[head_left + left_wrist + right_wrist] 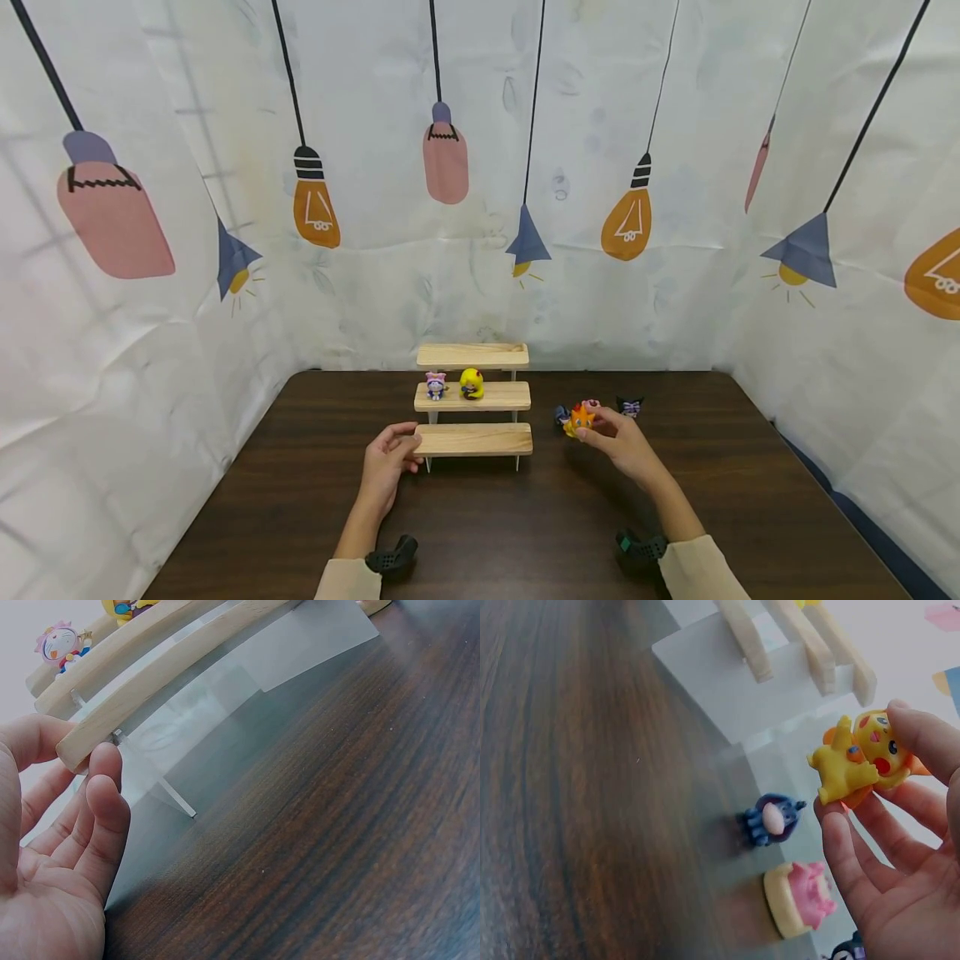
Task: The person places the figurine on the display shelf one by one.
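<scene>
A three-step wooden display stand [474,440] with clear side supports stands on the table. My left hand [384,471] pinches the left end of its lowest step [150,682] between thumb and fingers. To the right of the stand, my right hand [626,450] holds a small yellow figurine [847,765] with an orange hood, raised above the table. Its thumb presses near the figurine's head and the fingers support it from beneath. On the middle step sit a pink-and-white figurine [436,386] and a yellow-haired figurine [472,383].
Beside the right hand a dark blue figurine [769,820], a pink-and-cream figurine [799,898] and a black figurine [630,407] rest on the dark wooden table [495,533]. A white curtain [480,292] printed with lamps hangs behind the table and along both sides.
</scene>
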Action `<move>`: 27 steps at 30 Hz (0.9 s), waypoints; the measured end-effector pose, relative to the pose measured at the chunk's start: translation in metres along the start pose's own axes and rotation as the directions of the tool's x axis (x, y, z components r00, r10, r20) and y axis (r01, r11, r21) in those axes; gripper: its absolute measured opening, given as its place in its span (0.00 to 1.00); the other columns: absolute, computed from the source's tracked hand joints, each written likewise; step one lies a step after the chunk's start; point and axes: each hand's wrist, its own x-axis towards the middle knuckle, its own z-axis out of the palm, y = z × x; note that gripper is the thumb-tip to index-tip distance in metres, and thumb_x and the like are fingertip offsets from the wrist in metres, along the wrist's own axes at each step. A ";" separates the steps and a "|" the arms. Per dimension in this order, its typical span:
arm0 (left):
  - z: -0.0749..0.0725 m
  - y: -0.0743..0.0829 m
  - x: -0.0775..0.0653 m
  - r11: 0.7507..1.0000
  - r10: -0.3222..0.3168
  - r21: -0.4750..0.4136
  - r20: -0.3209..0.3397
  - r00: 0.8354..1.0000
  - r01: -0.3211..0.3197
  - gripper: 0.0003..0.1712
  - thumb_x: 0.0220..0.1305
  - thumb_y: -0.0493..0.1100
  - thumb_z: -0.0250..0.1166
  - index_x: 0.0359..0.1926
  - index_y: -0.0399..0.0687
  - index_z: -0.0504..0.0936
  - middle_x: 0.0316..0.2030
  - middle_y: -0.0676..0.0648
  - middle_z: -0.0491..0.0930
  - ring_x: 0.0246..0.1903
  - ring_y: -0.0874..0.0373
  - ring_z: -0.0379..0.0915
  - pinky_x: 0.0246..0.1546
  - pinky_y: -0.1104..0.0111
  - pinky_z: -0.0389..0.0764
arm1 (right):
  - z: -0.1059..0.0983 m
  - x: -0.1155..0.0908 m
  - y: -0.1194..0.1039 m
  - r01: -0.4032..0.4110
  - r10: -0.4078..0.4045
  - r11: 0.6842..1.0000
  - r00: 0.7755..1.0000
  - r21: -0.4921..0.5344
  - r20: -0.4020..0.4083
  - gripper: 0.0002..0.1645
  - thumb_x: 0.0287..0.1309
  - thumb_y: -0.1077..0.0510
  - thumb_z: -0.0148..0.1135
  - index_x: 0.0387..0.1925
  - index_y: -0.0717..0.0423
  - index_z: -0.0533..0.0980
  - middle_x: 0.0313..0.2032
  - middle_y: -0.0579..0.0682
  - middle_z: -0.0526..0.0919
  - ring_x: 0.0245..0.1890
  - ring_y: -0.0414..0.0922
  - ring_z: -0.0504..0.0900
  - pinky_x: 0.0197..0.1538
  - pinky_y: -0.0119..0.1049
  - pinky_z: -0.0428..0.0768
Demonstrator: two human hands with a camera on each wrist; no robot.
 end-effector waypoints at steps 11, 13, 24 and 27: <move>0.000 0.000 0.000 1.000 -0.001 -0.006 -0.002 1.000 0.001 0.20 0.69 0.36 0.65 0.59 0.32 0.76 0.32 0.52 0.84 0.22 0.59 0.79 0.23 0.72 0.80 | 0.006 -0.001 -0.020 0.012 -0.012 0.999 1.000 -0.033 -0.002 0.32 0.65 0.49 0.68 0.65 0.59 0.74 0.61 0.60 0.78 0.56 0.54 0.81 0.52 0.36 0.86; 0.000 0.000 0.000 1.000 -0.003 -0.006 -0.003 1.000 0.002 0.20 0.69 0.36 0.65 0.59 0.32 0.76 0.31 0.52 0.84 0.22 0.59 0.79 0.23 0.72 0.80 | 0.009 -0.002 -0.025 0.030 -0.030 0.999 1.000 -0.022 0.005 0.29 0.65 0.49 0.68 0.64 0.58 0.76 0.59 0.59 0.79 0.56 0.55 0.81 0.52 0.36 0.86; 0.000 0.000 0.000 1.000 0.003 -0.004 0.001 1.000 -0.003 0.20 0.69 0.36 0.65 0.59 0.32 0.76 0.30 0.52 0.83 0.23 0.59 0.79 0.24 0.72 0.80 | 0.019 -0.001 -0.046 0.130 -0.133 0.991 0.988 0.044 0.078 0.25 0.67 0.51 0.67 0.62 0.56 0.76 0.54 0.56 0.81 0.53 0.52 0.83 0.52 0.30 0.83; 0.000 0.000 0.000 1.000 -0.001 -0.003 0.001 1.000 0.001 0.20 0.69 0.36 0.65 0.59 0.32 0.76 0.30 0.52 0.84 0.23 0.59 0.79 0.24 0.72 0.80 | 0.022 0.003 -0.050 0.153 -0.156 0.987 0.983 0.039 0.098 0.25 0.67 0.52 0.67 0.62 0.56 0.76 0.53 0.56 0.81 0.52 0.51 0.83 0.53 0.29 0.83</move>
